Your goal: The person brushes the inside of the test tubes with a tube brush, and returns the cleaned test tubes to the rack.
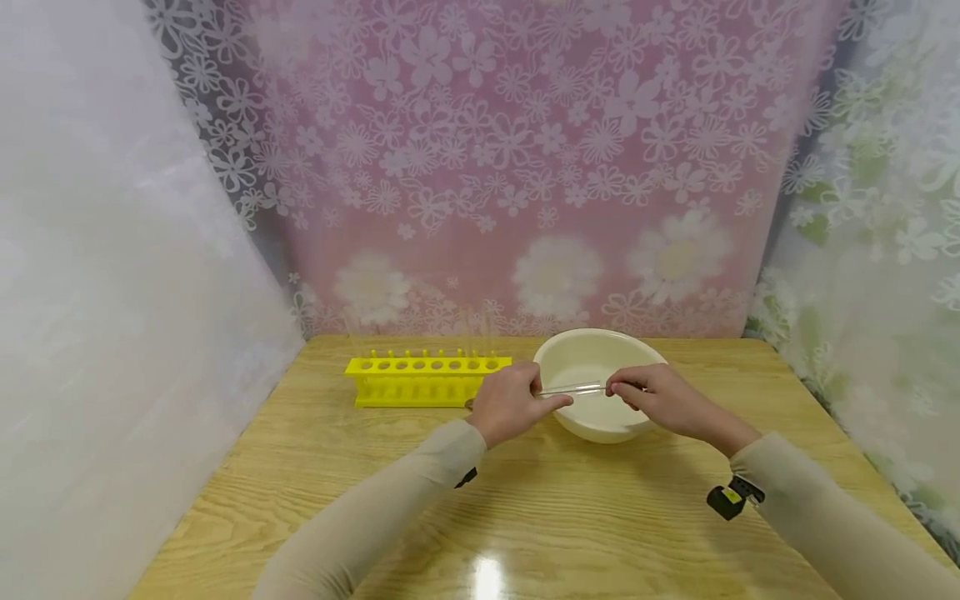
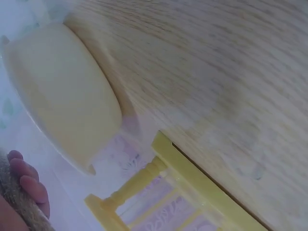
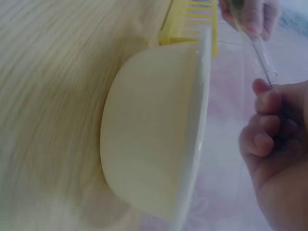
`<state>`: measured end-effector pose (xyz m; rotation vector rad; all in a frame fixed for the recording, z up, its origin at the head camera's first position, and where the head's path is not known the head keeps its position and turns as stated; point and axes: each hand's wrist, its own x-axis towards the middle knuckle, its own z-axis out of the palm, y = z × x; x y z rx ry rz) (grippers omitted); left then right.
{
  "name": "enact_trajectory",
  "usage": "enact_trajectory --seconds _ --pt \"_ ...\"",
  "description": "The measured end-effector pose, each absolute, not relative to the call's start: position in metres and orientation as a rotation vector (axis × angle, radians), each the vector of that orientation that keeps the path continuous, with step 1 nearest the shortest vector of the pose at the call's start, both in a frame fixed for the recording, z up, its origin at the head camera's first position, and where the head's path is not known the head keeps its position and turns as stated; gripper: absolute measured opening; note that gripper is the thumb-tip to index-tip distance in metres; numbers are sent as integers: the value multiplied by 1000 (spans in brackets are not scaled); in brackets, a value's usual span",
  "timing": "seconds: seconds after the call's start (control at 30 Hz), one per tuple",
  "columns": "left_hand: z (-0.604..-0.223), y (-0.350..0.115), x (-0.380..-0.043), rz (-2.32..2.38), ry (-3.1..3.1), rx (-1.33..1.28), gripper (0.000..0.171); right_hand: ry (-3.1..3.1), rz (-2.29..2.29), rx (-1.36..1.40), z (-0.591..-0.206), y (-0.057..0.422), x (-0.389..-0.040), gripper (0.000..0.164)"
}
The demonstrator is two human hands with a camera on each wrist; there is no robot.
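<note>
Over the cream basin [image 1: 600,432], my left hand [image 1: 510,406] grips a clear glass test tube [image 1: 562,390] lying nearly level, its mouth toward the right. My right hand [image 1: 663,400] pinches the thin wire handle of a test tube brush [image 3: 265,72] that runs into the tube. Greyish bristles [image 2: 21,195] show within the left hand's grip in the left wrist view. In the right wrist view, the right fingertips [image 3: 262,86] are close to the tube's mouth, with the other fingers curled in.
A yellow test tube rack [image 1: 420,403] stands left of the basin, partly behind my left hand. Several clear tubes [image 1: 487,327] stand upright in it, mostly at its right end. Flowered curtains [image 1: 525,167] enclose the wooden table [image 1: 570,517] at the back and sides.
</note>
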<state>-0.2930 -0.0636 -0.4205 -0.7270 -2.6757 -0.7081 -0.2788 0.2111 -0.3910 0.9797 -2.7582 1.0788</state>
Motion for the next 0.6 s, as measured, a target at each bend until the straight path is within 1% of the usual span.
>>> enact_trajectory --seconds 0.13,0.2,0.3,0.37,0.43,0.6 --pt "-418 -68 -294 -828 -2703 -705 51 -2616 747 1016 -394 209 -276 13" --pt "-417 -70 -294 -885 -2710 -687 52 -2473 556 1072 -396 208 -276 15" --pt "-416 -71 -294 -943 -2719 -672 53 -2226 333 1145 -401 209 -279 12" --pt "-416 -72 -295 -970 -2731 -665 54 -2097 279 1178 -402 208 -281 23" --pt "-416 -72 -294 -997 -2740 -661 54 -2000 241 1198 -402 208 -283 37" --pt "-415 -72 -293 -1025 -2741 -658 54 -1880 167 1247 -397 207 -283 40"
